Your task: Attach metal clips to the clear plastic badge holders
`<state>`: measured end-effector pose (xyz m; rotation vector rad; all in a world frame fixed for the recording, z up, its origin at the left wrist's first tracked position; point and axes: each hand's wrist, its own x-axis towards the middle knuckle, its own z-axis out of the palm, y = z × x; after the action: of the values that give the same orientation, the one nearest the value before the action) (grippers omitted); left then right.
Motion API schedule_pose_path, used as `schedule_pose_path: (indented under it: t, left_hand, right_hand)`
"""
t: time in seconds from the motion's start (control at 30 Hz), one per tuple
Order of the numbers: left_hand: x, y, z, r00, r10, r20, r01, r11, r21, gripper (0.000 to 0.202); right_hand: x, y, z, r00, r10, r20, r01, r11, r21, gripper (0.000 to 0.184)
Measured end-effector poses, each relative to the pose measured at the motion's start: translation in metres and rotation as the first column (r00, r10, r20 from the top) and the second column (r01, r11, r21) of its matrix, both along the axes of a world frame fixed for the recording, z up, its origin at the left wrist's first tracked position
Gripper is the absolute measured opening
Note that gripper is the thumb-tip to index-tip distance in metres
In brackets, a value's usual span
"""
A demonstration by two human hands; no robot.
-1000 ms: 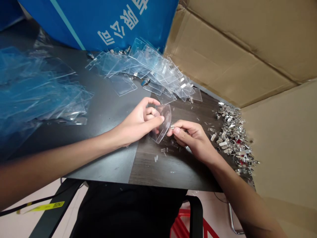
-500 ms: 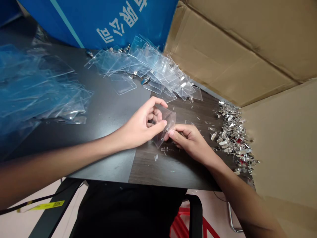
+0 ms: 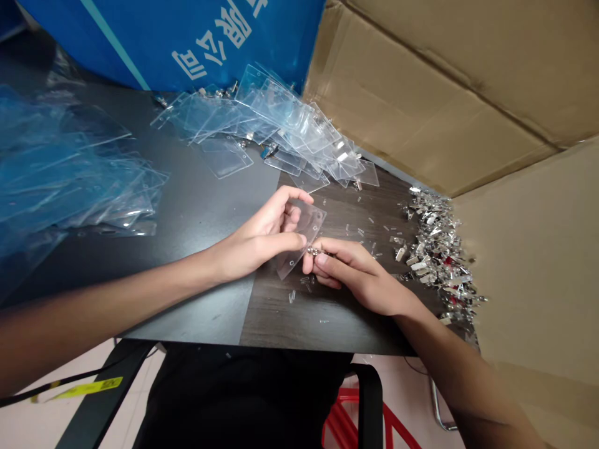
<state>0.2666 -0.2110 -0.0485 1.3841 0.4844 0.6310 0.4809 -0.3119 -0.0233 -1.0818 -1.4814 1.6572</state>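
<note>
My left hand holds a clear plastic badge holder between thumb and fingers; small holes show along its right-hand edge. Close by, my right hand pinches a small metal badge clip, whose shiny end sits right by the holder's holed edge. Whether the clip is fastened to the holder I cannot tell. Part of the holder is hidden behind my left fingers. Beyond my hands lies a heap of badge holders, some with metal clips among them.
A big pile of clear holders covers the table's left side. Metal clips are heaped at the right, against a cardboard box. Tiny clear plastic bits are scattered over the dark tabletop. A blue printed panel stands behind.
My right hand has drawn slightly down and back, so the clip's metal end shows plainly. My left hand has opened a little and the badge holder is turned more. The view has shifted slightly.
</note>
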Motion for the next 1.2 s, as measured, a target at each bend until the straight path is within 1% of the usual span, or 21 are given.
schedule_pose_path:
  t: [0.1,0.2,0.27,0.37,0.47,0.57,0.7,0.77,0.87,0.97,1.0,1.07,1.2]
  left_hand:
    - [-0.002,0.006,-0.003,0.999,-0.044,0.013,0.043,0.997,0.065,0.054]
    - [-0.003,0.007,0.001,0.998,-0.034,-0.06,0.041,0.991,0.126,0.058]
    - [-0.003,0.006,0.005,0.995,-0.007,-0.096,0.021,0.989,0.143,0.058]
    - [-0.001,0.002,0.007,0.994,0.03,-0.109,-0.012,0.985,0.169,0.061]
    - [0.001,-0.001,0.004,0.991,0.088,-0.104,-0.064,0.973,0.22,0.064]
    - [0.002,-0.004,0.001,0.982,0.161,-0.098,-0.127,0.95,0.286,0.063]
    - [0.0,-0.009,-0.001,0.973,0.199,-0.116,-0.148,0.925,0.351,0.062]
    - [-0.002,-0.011,0.001,0.968,0.208,-0.143,-0.148,0.927,0.344,0.06]
    - [-0.007,-0.01,0.004,0.968,0.166,-0.191,-0.108,0.954,0.28,0.059]
    - [-0.011,0.0,0.007,0.979,0.101,-0.179,-0.059,0.972,0.226,0.051]
    - [-0.012,0.005,0.009,0.981,0.087,-0.173,-0.048,0.975,0.217,0.046]
    - [-0.015,0.015,0.015,0.978,0.084,-0.193,-0.037,0.971,0.236,0.039]
    - [-0.021,0.033,0.031,0.941,0.076,-0.329,0.049,0.934,0.354,0.041]
  right_hand:
    - [0.0,0.0,0.0,1.0,0.006,-0.002,-0.006,1.0,0.009,0.03]
    - [0.0,-0.001,0.0,1.0,0.007,-0.011,-0.007,1.0,-0.009,0.033]
    - [0.0,-0.001,0.001,1.0,0.002,0.024,-0.002,1.0,0.012,0.033]
    - [-0.001,-0.002,0.004,0.996,-0.011,0.085,0.006,0.998,0.064,0.033]
    - [-0.002,-0.002,0.006,0.989,-0.03,0.142,0.012,0.992,0.127,0.033]
    - [-0.002,0.0,0.005,0.975,-0.073,0.211,0.03,0.98,0.198,0.032]
    - [-0.003,0.002,0.0,0.958,-0.127,0.256,0.066,0.969,0.237,0.033]
    - [-0.005,0.003,-0.001,0.953,-0.137,0.272,0.071,0.969,0.238,0.033]
    - [-0.007,0.004,-0.001,0.933,-0.161,0.322,0.085,0.967,0.239,0.034]
    - [-0.006,0.009,-0.002,0.916,-0.224,0.331,0.134,0.952,0.275,0.036]
    - [-0.005,0.012,-0.002,0.913,-0.228,0.339,0.136,0.952,0.276,0.036]
    - [-0.003,0.016,-0.002,0.906,-0.24,0.348,0.143,0.949,0.281,0.035]
    - [-0.002,0.019,-0.001,0.911,-0.266,0.315,0.174,0.941,0.29,0.037]
